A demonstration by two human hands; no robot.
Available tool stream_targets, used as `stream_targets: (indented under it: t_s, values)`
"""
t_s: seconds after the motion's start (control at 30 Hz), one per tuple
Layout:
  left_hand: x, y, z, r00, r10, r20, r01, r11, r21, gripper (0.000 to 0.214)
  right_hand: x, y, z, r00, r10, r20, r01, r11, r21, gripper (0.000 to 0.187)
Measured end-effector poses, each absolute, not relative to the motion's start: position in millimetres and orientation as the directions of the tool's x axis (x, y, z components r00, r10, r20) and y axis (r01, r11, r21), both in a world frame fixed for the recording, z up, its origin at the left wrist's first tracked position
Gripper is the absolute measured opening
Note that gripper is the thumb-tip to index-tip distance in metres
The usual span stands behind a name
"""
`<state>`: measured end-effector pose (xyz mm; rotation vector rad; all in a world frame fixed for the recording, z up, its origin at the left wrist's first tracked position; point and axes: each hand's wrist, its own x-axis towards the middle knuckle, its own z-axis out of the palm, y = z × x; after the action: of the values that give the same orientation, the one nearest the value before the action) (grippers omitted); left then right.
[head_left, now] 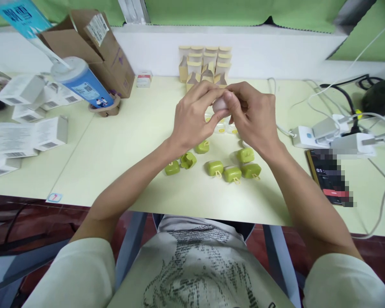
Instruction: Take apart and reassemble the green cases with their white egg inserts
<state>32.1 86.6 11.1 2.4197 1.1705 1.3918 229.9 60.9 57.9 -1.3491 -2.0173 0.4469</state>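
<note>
My left hand and my right hand meet above the middle of the pale table, fingers pinched together on a small white rounded piece held between them. Below the hands lie several small green cases with yellow tags, spread in a loose row. A few small white and yellow parts lie just beyond, partly hidden by my fingers.
Stacked tan cartons stand at the back wall. A cardboard box and a blue tube sit at back left, white boxes at left. A phone, chargers and cables lie at right.
</note>
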Motion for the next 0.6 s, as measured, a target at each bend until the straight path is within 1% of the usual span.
stream_targets:
  t_s: [0.07,0.17,0.23,0.3,0.4,0.5,0.57,0.6]
  values:
    - [34.8,79.0,14.2,0.235,0.692,0.683,0.606,-0.653,0.454,0.033,226.3,58.7,58.1,-0.257,0.913,0.317,0.710,0.401,-0.579,0.059]
    - [36.7,74.0,16.9,0.191,0.718,0.669,0.594,-0.627,0.504,0.021,220.8,56.4,58.3,-0.283,0.918,0.279,0.742,0.394,-0.543,0.054]
    - [36.3,74.7,17.8,0.185,0.726,0.662,0.575,-0.627,0.527,0.016,218.3,56.6,57.7,-0.277,0.919,0.281,0.753,0.389,-0.530,0.052]
    - [35.3,76.5,18.1,0.196,0.730,0.655,0.579,-0.625,0.523,0.013,217.5,58.3,56.2,-0.263,0.919,0.292,0.746,0.386,-0.542,0.054]
    - [33.4,79.2,17.6,0.215,0.732,0.647,0.579,-0.629,0.519,0.018,220.9,63.9,52.8,-0.253,0.920,0.300,0.684,0.389,-0.617,0.061]
    - [30.1,84.0,15.9,0.219,0.751,0.623,0.526,-0.629,0.573,0.027,230.9,72.0,50.3,-0.304,0.919,0.252,0.557,0.386,-0.735,0.068]
    - [26.3,90.1,14.7,0.229,0.763,0.604,0.482,-0.628,0.611,0.032,240.4,77.7,49.8,-0.349,0.914,0.208,0.480,0.365,-0.798,0.065]
    - [23.9,94.0,14.3,0.233,0.764,0.602,0.463,-0.632,0.622,0.034,245.1,80.1,49.7,-0.363,0.911,0.194,0.458,0.357,-0.814,0.060]
